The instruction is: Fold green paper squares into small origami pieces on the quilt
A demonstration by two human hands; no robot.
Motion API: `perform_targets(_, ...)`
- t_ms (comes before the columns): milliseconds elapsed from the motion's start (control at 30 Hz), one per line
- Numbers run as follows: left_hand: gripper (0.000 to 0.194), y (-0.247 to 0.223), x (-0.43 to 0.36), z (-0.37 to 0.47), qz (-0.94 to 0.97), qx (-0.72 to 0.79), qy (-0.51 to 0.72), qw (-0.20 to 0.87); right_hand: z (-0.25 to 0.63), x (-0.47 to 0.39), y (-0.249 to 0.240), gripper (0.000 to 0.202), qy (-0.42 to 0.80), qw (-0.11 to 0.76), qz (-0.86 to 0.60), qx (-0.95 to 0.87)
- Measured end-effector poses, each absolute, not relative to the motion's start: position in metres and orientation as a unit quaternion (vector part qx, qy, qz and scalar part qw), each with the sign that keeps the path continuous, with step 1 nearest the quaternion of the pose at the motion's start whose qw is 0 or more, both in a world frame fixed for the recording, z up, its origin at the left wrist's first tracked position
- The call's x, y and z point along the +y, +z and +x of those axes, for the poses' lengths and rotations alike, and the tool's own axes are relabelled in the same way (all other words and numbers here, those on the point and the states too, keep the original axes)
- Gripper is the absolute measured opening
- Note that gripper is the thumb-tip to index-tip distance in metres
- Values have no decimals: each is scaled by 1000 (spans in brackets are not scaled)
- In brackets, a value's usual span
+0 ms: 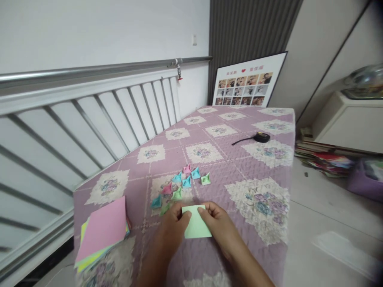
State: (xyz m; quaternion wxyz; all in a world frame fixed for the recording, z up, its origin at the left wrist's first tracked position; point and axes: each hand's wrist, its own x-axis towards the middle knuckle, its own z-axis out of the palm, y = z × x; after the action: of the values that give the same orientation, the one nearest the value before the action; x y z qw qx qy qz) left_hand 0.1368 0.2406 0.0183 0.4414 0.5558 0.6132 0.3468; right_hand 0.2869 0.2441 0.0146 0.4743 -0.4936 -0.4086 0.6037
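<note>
A light green square of paper point(197, 226) is held between both hands near the table's front. My left hand point(176, 223) pinches its upper left corner, the thumb on top. At the upper right edge, my right hand point(216, 220) grips the same sheet with thumb and bent fingers. Just beyond the hands lie several small folded paper pieces, among them a pink one point(187, 169), a blue one point(195, 173) and a green one point(206, 179). A green piece beside my left hand is partly hidden by it.
A stack of coloured paper point(104, 227), pink on top, lies at the table's left. A black tape measure point(262, 137) rests at the far right of the flowered tablecloth point(221, 175). A white radiator point(89, 131) borders the left side; a photo board point(247, 85) stands behind.
</note>
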Motion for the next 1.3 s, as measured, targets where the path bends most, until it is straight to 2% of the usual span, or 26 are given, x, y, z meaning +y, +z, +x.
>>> perform_targets(133,8,4,193,108,526,639,333,452,263,224,14,19,615,406,-447,-507)
perform_targets(267,14,0,146,83,511,696,285,416,243,209,7,7,473,365,-437,-673)
perform_targets(500,13,15,117,63,568,759,187,258,238,200,2,9,375,354,-437,-737)
perform_targets(733,6,16,117,60,557,790,123,223,223,176,2,31,216,225,-450,-837)
perform_targets(1000,18,25,116,53,598,747,150,249,222,179,0,24,214,193,-447,-847)
perform_targets(1300,21,18,130,53,619,731,125,258,221,181,-4,30,221,185,-447,-847)
